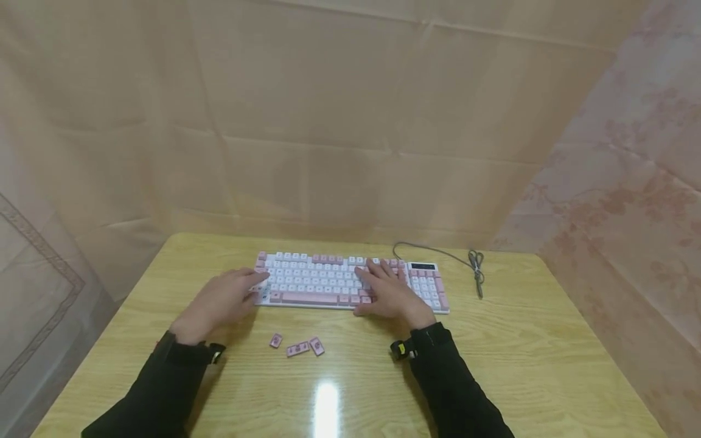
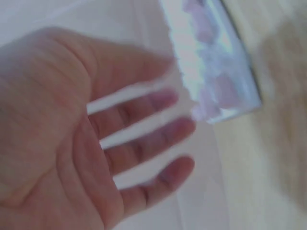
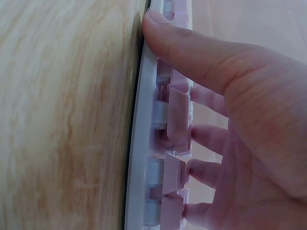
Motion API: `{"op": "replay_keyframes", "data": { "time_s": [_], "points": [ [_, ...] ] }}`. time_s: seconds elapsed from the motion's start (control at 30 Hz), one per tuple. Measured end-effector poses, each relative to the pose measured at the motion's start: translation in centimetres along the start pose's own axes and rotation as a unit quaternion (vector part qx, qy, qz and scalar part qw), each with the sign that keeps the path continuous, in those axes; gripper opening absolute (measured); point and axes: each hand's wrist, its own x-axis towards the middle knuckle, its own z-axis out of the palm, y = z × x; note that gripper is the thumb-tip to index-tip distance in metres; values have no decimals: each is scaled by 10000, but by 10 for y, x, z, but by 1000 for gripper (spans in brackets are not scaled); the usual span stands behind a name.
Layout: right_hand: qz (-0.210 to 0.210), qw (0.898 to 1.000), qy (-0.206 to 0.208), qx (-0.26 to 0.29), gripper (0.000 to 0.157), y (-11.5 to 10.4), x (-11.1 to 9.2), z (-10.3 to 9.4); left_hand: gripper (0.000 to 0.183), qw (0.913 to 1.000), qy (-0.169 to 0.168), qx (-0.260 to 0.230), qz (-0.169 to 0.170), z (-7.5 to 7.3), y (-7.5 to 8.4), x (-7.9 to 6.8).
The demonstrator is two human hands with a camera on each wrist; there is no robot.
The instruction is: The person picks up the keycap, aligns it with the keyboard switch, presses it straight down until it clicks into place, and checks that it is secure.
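Observation:
A white and pink keyboard (image 1: 306,298) lies on the wooden table. At its left end is my left hand (image 1: 224,298), with the thumb and fingers extended and apart in the left wrist view, nothing between them. Near that lower left corner, some keys look absent. My right hand (image 1: 389,292) rests on the right part of the keys, fingers spread. In the right wrist view its thumb (image 3: 177,48) touches the keyboard's front edge, and the fingertips meet the pink keys (image 3: 177,115). Three loose pink keycaps (image 1: 298,348) lie in front of the keyboard.
A grey cable (image 1: 432,248) runs from the keyboard's back to a tied bundle (image 1: 476,271) at the right. Behind the table (image 1: 526,340) hangs a beige cloth (image 1: 328,121), with patterned cloth at the right side.

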Motion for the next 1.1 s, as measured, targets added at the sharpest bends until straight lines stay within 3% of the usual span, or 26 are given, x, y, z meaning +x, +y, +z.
{"op": "replay_keyframes", "data": {
  "time_s": [0.1, 0.23, 0.33, 0.43, 0.8, 1.1],
  "points": [
    [-30, 10000, 10, 38, 89, 0, 0, 0, 41, 9976, -240, -606, 223, -5, 9, 2],
    [-31, 9998, 0, 204, 89, 0, -1, -2, 45, 9854, -880, -1404, 400, -3, 19, 6],
    [-37, 9996, -6, 273, 89, 0, -2, -2, 49, 9748, -1388, -1707, 369, 3, 23, 5],
    [-57, 9996, 13, 293, 89, 0, -2, -3, 46, 9693, -1665, -1784, 306, 7, 25, 4],
    [-69, 9996, -2, 262, 89, 0, -1, -1, 24, 9661, -1972, -1627, 357, 13, 30, 2],
    [-38, 9997, -8, 221, 89, 0, -1, -2, 13, 9690, -1941, -1492, 323, 13, 28, 4]
  ]
}}
